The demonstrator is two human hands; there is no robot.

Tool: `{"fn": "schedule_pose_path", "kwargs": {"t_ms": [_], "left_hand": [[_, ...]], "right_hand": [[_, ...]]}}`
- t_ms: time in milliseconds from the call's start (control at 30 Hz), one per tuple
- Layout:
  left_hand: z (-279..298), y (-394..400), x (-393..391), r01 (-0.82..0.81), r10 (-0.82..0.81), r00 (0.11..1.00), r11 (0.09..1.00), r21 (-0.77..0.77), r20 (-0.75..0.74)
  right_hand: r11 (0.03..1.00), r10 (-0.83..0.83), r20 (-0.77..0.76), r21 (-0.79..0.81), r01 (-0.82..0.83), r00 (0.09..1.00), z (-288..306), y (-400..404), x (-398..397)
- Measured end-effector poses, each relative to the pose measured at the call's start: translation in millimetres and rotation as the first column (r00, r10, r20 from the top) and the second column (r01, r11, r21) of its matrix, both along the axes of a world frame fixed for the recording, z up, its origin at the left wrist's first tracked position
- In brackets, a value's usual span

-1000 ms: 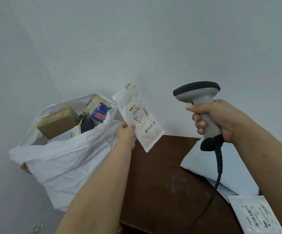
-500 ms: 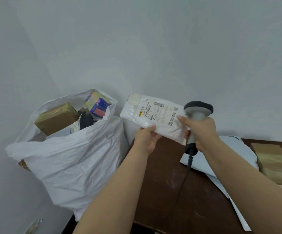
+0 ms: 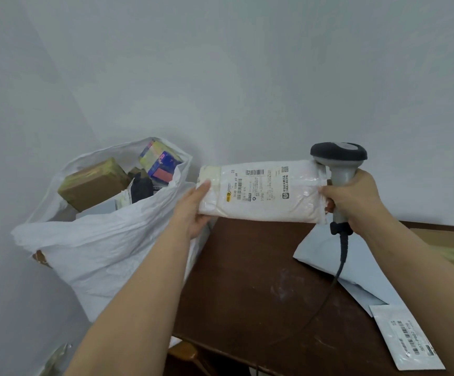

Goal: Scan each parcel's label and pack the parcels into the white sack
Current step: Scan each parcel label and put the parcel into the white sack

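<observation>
A white padded parcel (image 3: pixel 261 194) with a printed label hangs level above the table's far edge, label facing me. My left hand (image 3: pixel 194 207) grips its left end. My right hand (image 3: pixel 356 199) is wrapped around the grey barcode scanner (image 3: pixel 339 164) and also pinches the parcel's right end. The scanner's dark head sits just above the parcel's right corner, and its cable drops to the table. The white sack (image 3: pixel 106 245) stands open at the left of the table, with a brown box (image 3: pixel 92 183), a coloured box (image 3: pixel 159 164) and other parcels inside.
The dark brown table (image 3: pixel 253 280) carries a pale grey mailer (image 3: pixel 326 256), a small white labelled envelope (image 3: pixel 405 337) near the front right, and a brown parcel (image 3: pixel 448 248) at the far right. White walls close in behind and to the left.
The parcel went from upright in my left hand alone to level between both hands. My right hand, holding the scanner, came in and took the parcel's right end.
</observation>
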State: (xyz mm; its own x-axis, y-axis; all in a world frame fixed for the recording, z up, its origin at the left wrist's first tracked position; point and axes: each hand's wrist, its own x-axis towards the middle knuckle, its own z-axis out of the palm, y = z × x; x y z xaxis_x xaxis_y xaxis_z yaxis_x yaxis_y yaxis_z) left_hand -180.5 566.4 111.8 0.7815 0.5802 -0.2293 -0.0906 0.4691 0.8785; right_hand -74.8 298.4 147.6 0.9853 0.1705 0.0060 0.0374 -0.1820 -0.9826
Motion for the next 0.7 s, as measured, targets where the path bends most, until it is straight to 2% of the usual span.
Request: {"fn": "schedule_pose_path", "kwargs": {"t_ms": [67,133,267,333,400,500,700], "left_hand": [[5,6,-8,0.145,-0.111,0.975,0.974,0.172,-0.192],[6,8,-9,0.181,-0.128,0.966,0.954,0.241,-0.223],[-2,1,-3,-0.061,0.115,0.985,0.931,0.36,-0.132],[-7,-5,1,-0.131,0.185,0.977,0.909,0.395,-0.102],[-12,-6,6,-0.175,0.229,0.969,0.897,0.405,-0.089],[-18,2,11,-0.228,0.3,0.949,0.868,0.442,-0.1],[-17,8,13,-0.292,0.401,0.909,0.807,0.514,-0.113]], "right_hand": [[1.0,0.002,0.021,-0.025,-0.001,1.0,2,0,2],[0.999,-0.025,0.039,-0.03,0.026,0.999,5,3,2],[1.0,-0.018,0.004,0.016,0.018,1.0,14,14,-6],[0.986,0.116,-0.081,0.126,-0.105,0.99,24,19,-13],[0.958,0.259,-0.157,0.163,-0.234,0.953,34,21,-20],[0.932,0.36,-0.189,0.11,-0.345,0.914,42,22,-26],[0.913,0.405,-0.156,0.019,-0.407,0.901,51,18,-30]]}}
